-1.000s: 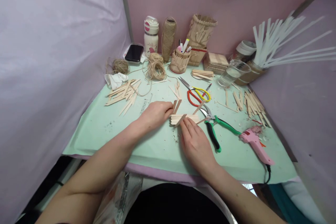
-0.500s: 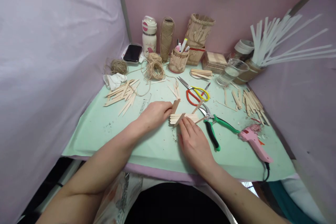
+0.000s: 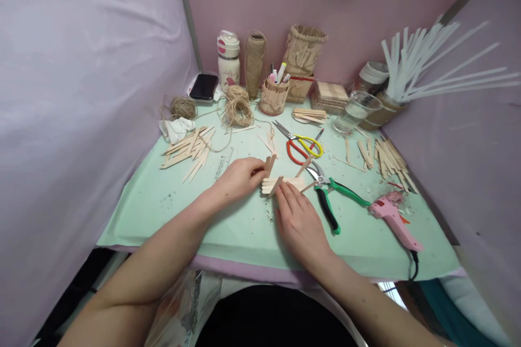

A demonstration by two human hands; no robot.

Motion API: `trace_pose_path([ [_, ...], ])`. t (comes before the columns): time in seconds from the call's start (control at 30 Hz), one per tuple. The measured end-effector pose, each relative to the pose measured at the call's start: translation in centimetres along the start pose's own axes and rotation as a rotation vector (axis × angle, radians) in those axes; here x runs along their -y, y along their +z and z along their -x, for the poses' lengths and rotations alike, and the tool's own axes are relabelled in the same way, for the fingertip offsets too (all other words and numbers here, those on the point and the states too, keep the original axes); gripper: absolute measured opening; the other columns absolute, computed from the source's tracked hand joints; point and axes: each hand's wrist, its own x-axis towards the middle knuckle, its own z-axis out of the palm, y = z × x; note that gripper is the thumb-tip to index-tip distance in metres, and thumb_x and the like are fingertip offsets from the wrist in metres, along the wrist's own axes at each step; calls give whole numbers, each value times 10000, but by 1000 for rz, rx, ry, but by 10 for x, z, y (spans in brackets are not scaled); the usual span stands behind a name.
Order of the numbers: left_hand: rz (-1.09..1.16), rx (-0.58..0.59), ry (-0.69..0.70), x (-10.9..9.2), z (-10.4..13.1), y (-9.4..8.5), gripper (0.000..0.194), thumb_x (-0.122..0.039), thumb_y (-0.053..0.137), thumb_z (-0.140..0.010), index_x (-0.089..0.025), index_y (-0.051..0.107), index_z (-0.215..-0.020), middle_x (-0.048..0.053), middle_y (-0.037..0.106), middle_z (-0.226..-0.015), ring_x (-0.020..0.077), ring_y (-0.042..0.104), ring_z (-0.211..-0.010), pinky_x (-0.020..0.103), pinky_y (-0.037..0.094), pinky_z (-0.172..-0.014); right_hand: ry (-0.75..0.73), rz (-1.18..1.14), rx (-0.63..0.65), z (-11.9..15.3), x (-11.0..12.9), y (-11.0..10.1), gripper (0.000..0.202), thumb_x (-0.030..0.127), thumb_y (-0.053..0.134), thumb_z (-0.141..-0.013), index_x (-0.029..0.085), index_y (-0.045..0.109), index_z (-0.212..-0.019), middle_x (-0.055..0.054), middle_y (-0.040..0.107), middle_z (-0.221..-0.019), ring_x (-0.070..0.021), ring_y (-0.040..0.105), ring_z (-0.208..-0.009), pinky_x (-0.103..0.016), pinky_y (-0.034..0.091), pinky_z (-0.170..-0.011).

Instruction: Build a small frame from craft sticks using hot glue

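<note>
A small frame of pale craft sticks lies near the table's middle, with short sticks standing up from its corners. My right hand lies over its near side, fingers together and holding it against the table. At the frame's far left corner my left hand is closed in a pinch on a short craft stick, beside another upright stick. Its fingertips are partly hidden. Just right of the frame lie green-handled pruning shears, and behind it are scissors with red and yellow handles.
A pink glue gun lies at the right. Loose sticks are piled left and right. Along the back stand a bottle, twine, a pen holder, a tilted cup of water and white glue sticks.
A second stick now shows at the far left corner, in my left hand beside the upright one. My right hand stays on the frame. The view has shifted slightly.
</note>
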Motion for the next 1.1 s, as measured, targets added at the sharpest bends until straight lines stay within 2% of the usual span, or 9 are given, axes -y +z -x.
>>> trace_pose_path([
  [0.2, 213, -56, -44, -1, -1, 3, 191, -290, 533, -866, -172, 671, -807, -9, 697, -763, 133, 583, -703, 228, 414, -660, 5, -18, 2, 0, 0, 0, 465, 75, 444, -916, 13, 508, -1372, -228, 515, -1444, -348, 490, -1332, -494, 454, -1060],
  [0.37, 176, -72, -63, 1, -2, 6, 233, -303, 528, -861, -161, 676, -752, -15, 673, -690, 124, 554, -664, 219, 389, -629, -4, 27, -1, 0, 1, 0, 450, 87, 456, -913, 0, 530, -1349, -220, 526, -1438, -345, 498, -1316, -481, 466, -1041],
  [0.6, 119, -70, -47, 5, -3, 8, 243, -298, 529, -860, -160, 707, -770, 2, 702, -713, 124, 561, -659, 217, 387, -633, -19, 46, -16, 1, 1, -1, 460, 59, 435, -909, -19, 522, -1354, -226, 542, -1420, -339, 500, -1306, -471, 471, -1025],
  [0.8, 49, -57, -22, 3, -3, 7, 256, -283, 514, -864, -155, 678, -715, -7, 647, -651, 111, 494, -609, 220, 344, -593, -17, 36, 1, 1, 0, -2, 471, 45, 384, -920, -3, 511, -1371, -228, 529, -1432, -330, 489, -1320, -473, 467, -1027],
  [1.1, 59, -34, -30, 4, -2, 6, 240, -283, 513, -864, -156, 675, -742, 0, 662, -690, 117, 524, -642, 225, 345, -609, -23, 55, -13, 0, 1, -1, 469, 36, 402, -910, -21, 516, -1361, -228, 534, -1427, -331, 494, -1316, -463, 459, -1041],
])
